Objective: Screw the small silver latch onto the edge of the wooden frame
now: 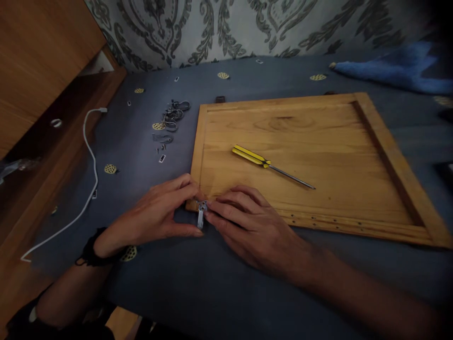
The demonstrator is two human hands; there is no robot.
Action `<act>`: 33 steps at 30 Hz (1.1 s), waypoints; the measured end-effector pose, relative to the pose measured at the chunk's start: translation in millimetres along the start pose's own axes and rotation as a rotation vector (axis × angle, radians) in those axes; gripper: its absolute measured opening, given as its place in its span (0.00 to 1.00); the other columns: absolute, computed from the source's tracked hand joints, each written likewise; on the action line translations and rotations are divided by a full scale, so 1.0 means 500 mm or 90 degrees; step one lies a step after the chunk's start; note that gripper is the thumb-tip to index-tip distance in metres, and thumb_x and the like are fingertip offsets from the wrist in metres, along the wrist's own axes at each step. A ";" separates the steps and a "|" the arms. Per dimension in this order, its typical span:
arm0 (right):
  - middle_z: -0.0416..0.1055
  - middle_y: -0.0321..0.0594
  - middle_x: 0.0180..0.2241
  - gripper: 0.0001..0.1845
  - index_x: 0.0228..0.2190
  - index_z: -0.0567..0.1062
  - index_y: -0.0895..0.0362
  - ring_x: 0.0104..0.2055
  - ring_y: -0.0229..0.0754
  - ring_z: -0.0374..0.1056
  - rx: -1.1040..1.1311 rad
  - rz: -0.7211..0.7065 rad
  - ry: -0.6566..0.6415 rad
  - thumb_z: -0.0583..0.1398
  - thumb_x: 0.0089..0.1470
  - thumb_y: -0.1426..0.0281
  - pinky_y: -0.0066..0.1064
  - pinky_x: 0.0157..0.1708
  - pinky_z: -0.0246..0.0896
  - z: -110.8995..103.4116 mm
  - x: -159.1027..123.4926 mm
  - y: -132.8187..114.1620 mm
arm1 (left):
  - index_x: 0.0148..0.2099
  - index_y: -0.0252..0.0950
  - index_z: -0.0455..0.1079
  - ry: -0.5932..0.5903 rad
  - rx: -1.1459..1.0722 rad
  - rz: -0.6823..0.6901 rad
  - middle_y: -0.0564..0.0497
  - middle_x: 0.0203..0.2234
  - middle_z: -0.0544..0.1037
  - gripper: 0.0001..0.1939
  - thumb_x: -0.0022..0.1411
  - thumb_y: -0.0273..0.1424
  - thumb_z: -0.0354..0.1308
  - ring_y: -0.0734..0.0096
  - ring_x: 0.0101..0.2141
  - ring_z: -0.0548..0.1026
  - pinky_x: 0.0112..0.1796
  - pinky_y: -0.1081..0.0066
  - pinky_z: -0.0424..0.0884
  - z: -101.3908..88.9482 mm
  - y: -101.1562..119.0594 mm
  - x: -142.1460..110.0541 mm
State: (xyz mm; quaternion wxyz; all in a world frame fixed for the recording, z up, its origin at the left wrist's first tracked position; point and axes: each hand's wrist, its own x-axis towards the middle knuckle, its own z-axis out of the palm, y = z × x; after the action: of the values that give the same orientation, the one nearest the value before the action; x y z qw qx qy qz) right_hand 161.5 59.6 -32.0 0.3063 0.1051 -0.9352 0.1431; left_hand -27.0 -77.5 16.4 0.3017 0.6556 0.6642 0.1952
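Observation:
A wooden cabinet door panel [318, 141] lies flat on a grey-blue cloth. At its near left corner both hands meet around a small metal hinge bracket [201, 215]. My left hand [155, 215] pinches it from the left with thumb and fingers curled. My right hand [247, 222] presses fingertips on it from the right. A yellow-handled screwdriver [264, 163] rests on the panel, untouched.
A pile of metal hinges and screws [170, 120] lies left of the panel. A white cable [92, 160] runs along the left by a wooden cabinet [31, 56]. Blue fabric [396, 68] sits at the far right. Small yellow perforated discs [110, 168] dot the cloth.

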 end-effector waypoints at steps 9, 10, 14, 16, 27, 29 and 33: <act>0.79 0.41 0.41 0.13 0.41 0.77 0.61 0.44 0.44 0.70 0.010 0.006 0.003 0.53 0.66 0.76 0.43 0.49 0.65 0.004 -0.002 0.001 | 0.53 0.42 0.68 0.005 -0.004 0.012 0.52 0.39 0.67 0.21 0.61 0.44 0.65 0.70 0.38 0.66 0.37 0.70 0.64 0.004 -0.005 0.003; 0.79 0.41 0.41 0.13 0.41 0.77 0.60 0.44 0.44 0.70 0.010 0.006 0.003 0.53 0.66 0.76 0.43 0.49 0.65 0.004 -0.002 0.001 | 0.52 0.42 0.68 0.008 -0.009 0.014 0.52 0.39 0.67 0.21 0.61 0.44 0.65 0.70 0.38 0.66 0.38 0.70 0.64 0.005 -0.005 0.003; 0.79 0.40 0.41 0.13 0.41 0.78 0.61 0.44 0.44 0.69 0.006 0.008 0.004 0.53 0.66 0.77 0.42 0.50 0.65 0.002 -0.001 -0.001 | 0.52 0.42 0.68 0.017 -0.025 0.024 0.52 0.39 0.67 0.21 0.61 0.43 0.65 0.69 0.39 0.67 0.38 0.69 0.66 0.006 -0.007 0.001; 0.79 0.40 0.42 0.13 0.42 0.77 0.62 0.44 0.44 0.69 0.007 0.011 0.003 0.53 0.66 0.77 0.43 0.51 0.64 0.001 -0.001 -0.002 | 0.53 0.42 0.68 0.017 -0.024 0.023 0.52 0.39 0.68 0.21 0.61 0.43 0.65 0.69 0.39 0.67 0.38 0.69 0.66 0.006 -0.007 0.000; 0.79 0.43 0.40 0.12 0.42 0.77 0.62 0.44 0.45 0.69 0.009 0.011 0.000 0.54 0.65 0.76 0.43 0.49 0.66 0.005 -0.003 -0.002 | 0.49 0.39 0.66 0.009 -0.002 -0.009 0.52 0.40 0.68 0.22 0.60 0.45 0.66 0.69 0.39 0.67 0.37 0.70 0.64 0.003 -0.004 -0.001; 0.79 0.43 0.40 0.12 0.42 0.78 0.62 0.45 0.45 0.69 0.016 0.011 -0.003 0.54 0.65 0.77 0.44 0.48 0.66 0.005 -0.003 -0.002 | 0.49 0.39 0.66 0.009 0.000 -0.008 0.52 0.40 0.68 0.21 0.60 0.44 0.66 0.70 0.39 0.67 0.37 0.70 0.63 0.002 -0.002 -0.002; 0.78 0.45 0.39 0.12 0.42 0.78 0.62 0.45 0.46 0.69 0.019 0.012 -0.001 0.55 0.63 0.77 0.44 0.48 0.66 0.004 -0.002 -0.002 | 0.49 0.40 0.67 0.012 -0.002 -0.007 0.53 0.38 0.67 0.21 0.60 0.45 0.66 0.71 0.37 0.67 0.36 0.71 0.63 0.002 -0.002 -0.002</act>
State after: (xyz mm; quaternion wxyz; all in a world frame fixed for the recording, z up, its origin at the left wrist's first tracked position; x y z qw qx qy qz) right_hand 161.7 58.2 -33.8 0.3028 0.1006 -0.9342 0.1597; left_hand -27.1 -78.5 15.4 0.2977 0.6496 0.6702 0.2006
